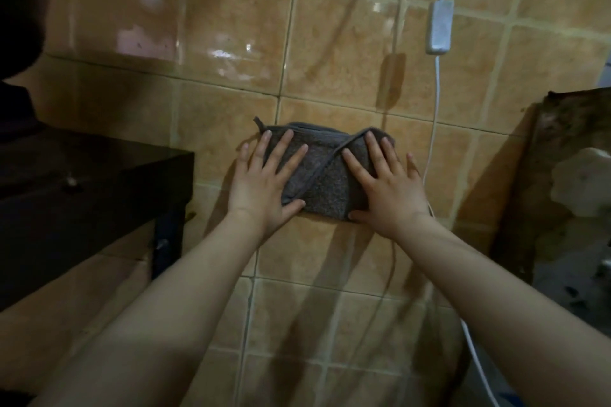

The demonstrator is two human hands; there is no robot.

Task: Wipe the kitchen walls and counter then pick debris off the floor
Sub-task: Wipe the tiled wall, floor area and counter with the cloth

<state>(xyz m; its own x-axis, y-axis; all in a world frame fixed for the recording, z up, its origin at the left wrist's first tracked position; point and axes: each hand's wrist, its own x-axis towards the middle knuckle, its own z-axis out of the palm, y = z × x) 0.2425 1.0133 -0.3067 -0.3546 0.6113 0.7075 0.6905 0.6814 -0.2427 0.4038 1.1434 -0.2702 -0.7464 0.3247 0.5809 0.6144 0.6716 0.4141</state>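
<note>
**Wiping of tiled wall in hand: cloth pressed flat under both palms**

Pressing is the action observed. A folded grey cloth (pixel 322 172) lies flat against the tan tiled wall (pixel 231 43), across a grout line and roughly level with the top of the dark cabinet (pixel 96 182) at left. The left hand (pixel 264 185) covers the cloth's left end and the right hand (pixel 386 185) its right end. On both hands the fingers are straight and spread, bearing on the fabric; the thumbs reach along the lower edge. Neither hand curls round or pinches anything.

A white cable (pixel 434 129) hangs down the wall just beside the right hand, with an inline switch box (pixel 439 26) above it. Whether the little finger touches the cable cannot be told. A worn, dark-stained surface (pixel 568 158) stands at far right.

Handling assessment, offered as judgement: the cloth appears soft, light terry with a stitched hem, limp unless folded. It is held to the wall by palm pressure alone, so it would likely slump or unfold if pressure eased. Flat, even pressure over the folded bulk suits wiping; for lifting away, the lower edge by the thumbs or the small loop at the upper left corner looks the best place to take hold. The glossy tiles suggest the cloth will slide readily.

Risk noted: strokes toward the right could snag the cable. Counter and floor work appear not yet begun.
</note>
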